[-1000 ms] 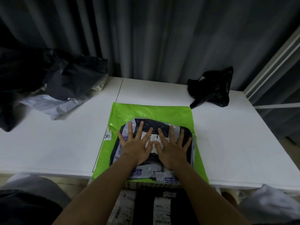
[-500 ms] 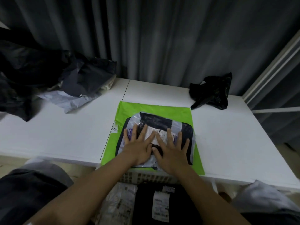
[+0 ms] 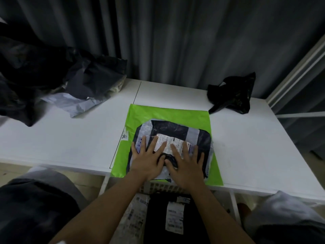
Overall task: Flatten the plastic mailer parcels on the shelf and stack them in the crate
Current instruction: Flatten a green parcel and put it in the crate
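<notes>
Pressing down on the black and grey parcel [image 3: 173, 138] with left hand [image 3: 146, 160] and right hand [image 3: 186, 163], fingers straight and spread, gripping nothing. Lying on top of a flat green mailer [image 3: 168, 115] at the front of the white shelf [image 3: 70, 143], just above the crate [image 3: 158, 188]. Looking soft, light, crinkly and a bit slippery, probably. Best picking up by both side edges, likely. Sliding back toward the body since a moment ago, uncovering more of the white label [image 3: 171, 141].
</notes>
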Tool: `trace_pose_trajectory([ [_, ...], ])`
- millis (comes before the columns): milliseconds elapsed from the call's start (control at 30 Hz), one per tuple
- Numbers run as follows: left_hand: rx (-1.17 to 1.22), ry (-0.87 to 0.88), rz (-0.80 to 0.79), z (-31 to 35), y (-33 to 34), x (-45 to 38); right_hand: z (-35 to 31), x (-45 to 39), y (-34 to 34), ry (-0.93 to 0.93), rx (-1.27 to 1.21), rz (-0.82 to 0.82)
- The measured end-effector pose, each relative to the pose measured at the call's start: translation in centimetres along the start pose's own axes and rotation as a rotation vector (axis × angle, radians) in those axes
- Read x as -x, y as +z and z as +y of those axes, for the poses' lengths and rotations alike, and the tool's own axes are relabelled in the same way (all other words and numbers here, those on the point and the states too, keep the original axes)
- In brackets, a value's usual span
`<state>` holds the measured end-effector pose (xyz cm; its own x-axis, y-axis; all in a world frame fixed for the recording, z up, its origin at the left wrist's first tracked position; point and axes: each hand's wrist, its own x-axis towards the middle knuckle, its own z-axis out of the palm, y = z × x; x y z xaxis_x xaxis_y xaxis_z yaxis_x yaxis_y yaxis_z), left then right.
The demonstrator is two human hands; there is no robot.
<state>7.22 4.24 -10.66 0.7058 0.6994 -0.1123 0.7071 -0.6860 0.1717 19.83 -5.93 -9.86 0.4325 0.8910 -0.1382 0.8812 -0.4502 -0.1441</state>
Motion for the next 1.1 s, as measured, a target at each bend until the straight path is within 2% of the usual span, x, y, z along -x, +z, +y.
trace_pose_trajectory([
  [133,0.111,-0.032,0.013,0.0,-1.0,0.4,0.3,-0.1,-1.3,-0.004,-0.124,-0.095],
  [167,0.136,-0.066,0.053,-0.2,-1.3,0.3,0.5,-0.2,-1.7,-0.005,-0.161,-0.064],
  [233,0.136,-0.162,0.209,-0.5,-2.3,0.6,1.2,0.2,-2.6,-0.012,-0.173,0.206],
  [300,0.146,-0.312,0.295,-0.9,-3.3,0.9,2.1,0.9,-3.3,0.089,-0.142,0.457],
  [333,0.158,-0.389,0.280,-1.2,-3.8,1.1,2.4,1.5,-3.8,0.192,-0.153,0.476],
  [400,0.163,-0.498,0.194,-1.7,-4.6,1.5,2.8,2.5,-4.6,0.371,-0.163,0.363],
  [433,0.159,-0.512,0.154,-1.8,-4.9,1.7,2.9,2.8,-4.7,0.397,-0.171,0.306],
  [500,0.216,-0.483,0.120,-1.9,-5.2,1.9,3.0,3.1,-4.5,0.341,-0.295,0.265],
  [600,0.374,-0.384,0.193,-2.4,-5.7,2.2,3.3,2.9,-4.3,0.226,-0.506,0.361],
  [733,0.422,-0.361,0.270,-3.1,-6.5,2.5,3.5,1.7,-5.5,0.186,-0.578,0.424],
  [800,0.366,-0.391,0.217,-3.3,-6.5,2.7,3.0,1.1,-5.8,0.180,-0.503,0.379],
  [867,0.208,-0.442,0.151,-3.0,-5.7,3.1,2.5,0.9,-5.7,0.215,-0.242,0.248],
  [900,0.111,-0.453,0.190,-3.0,-5.3,2.9,2.2,0.4,-5.7,0.232,-0.086,0.217],
  [933,0.055,-0.435,0.234,-2.7,-5.0,2.9,1.8,0.2,-5.7,0.209,0.029,0.236],
  [1000,0.055,-0.347,0.297,-2.1,-5.0,2.2,1.1,-1.1,-5.7,0.087,0.079,0.313],
  [1033,0.062,-0.299,0.253,-1.7,-4.8,1.8,0.9,-1.9,-5.5,0.030,0.098,0.303],
  [1100,0.086,-0.210,0.118,-1.2,-3.9,1.0,0.6,-3.1,-4.7,-0.029,0.159,0.151],
])
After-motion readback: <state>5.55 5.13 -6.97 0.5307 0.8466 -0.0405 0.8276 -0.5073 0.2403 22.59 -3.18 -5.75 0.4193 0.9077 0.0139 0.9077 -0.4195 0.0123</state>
